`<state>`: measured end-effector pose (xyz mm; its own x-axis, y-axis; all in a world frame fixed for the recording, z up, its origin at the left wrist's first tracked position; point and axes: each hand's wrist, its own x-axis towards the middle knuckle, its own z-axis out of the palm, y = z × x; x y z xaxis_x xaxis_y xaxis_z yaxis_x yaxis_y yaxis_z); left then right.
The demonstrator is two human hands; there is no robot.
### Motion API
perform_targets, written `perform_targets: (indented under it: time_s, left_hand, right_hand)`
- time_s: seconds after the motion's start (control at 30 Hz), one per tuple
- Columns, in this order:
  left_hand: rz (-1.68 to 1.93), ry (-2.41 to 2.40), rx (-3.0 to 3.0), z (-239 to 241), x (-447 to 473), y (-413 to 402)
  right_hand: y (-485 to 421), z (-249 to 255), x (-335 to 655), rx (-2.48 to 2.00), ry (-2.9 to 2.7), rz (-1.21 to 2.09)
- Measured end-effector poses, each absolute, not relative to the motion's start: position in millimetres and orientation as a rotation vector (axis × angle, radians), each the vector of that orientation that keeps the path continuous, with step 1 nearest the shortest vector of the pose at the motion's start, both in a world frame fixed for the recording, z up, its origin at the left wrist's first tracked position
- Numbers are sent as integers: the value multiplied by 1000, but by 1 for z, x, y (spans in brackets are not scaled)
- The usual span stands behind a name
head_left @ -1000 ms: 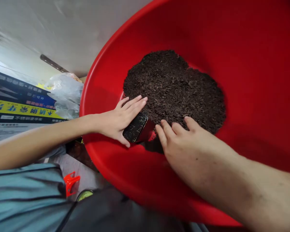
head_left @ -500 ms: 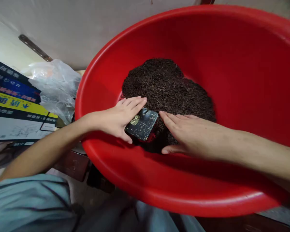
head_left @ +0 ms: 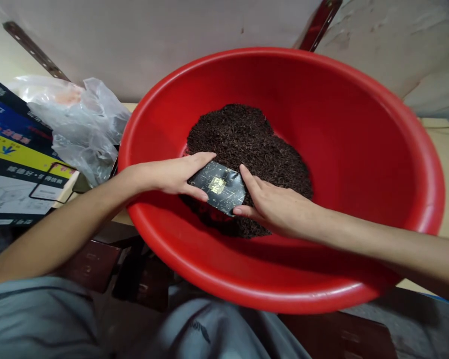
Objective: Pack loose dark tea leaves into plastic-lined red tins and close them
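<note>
A big red plastic basin (head_left: pixel 359 149) rests tilted in front of me, with a heap of dark loose tea leaves (head_left: pixel 254 139) in its bottom. A small black packet with gold print (head_left: pixel 219 187) lies at the near edge of the heap. My left hand (head_left: pixel 175 174) grips the packet's left side with thumb below and fingers above. My right hand (head_left: pixel 277 204) pinches its right side, fingers lying against the leaves.
A crumpled clear plastic bag (head_left: pixel 78 119) lies left of the basin, beside a dark printed cardboard box (head_left: pixel 18 154). A pale wall stands behind. Dark wooden furniture (head_left: pixel 108 259) and my grey-clad knees are below the basin.
The view has pulled back and up, showing the whole basin. My right hand turned from lying flat on the leaves to pinching the packet, which now sits held between both hands.
</note>
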<state>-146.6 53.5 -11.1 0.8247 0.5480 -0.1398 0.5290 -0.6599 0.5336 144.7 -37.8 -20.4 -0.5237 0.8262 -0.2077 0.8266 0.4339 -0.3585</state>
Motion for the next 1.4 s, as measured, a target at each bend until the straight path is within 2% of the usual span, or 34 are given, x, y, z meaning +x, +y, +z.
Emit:
perform_targets:
  time_s: [0.2, 0.5, 0.63, 0.7, 0.83, 1.03, 1.13, 1.4]
  left_hand:
    - [110, 755, 2537, -20, -146, 55]
    - [-170, 643, 2960, 1, -92, 31]
    - [15, 815, 2907, 11, -103, 26]
    - [259, 903, 2838, 24, -120, 21]
    - [727, 880, 2740, 53, -147, 5]
    - [753, 711, 2825, 70, -144, -13]
    - [769, 674, 2765, 70, -136, -11]
    - [785, 645, 2659, 75, -149, -5]
  right_hand:
    - [-34, -25, 148, 1515, 2679, -884]
    - [-28, -40, 149, 1470, 2688, -1507]
    - [-21, -51, 152, 1413, 2715, -1611]
    - [-20, -49, 150, 1398, 2880, -1444]
    - [-18, -23, 146, 1418, 3352, -732]
    - [-25, 3, 156, 1262, 3608, -7]
    - [-33, 3, 160, 1354, 3533, 97]
    - [-39, 4, 159, 1542, 3422, 64]
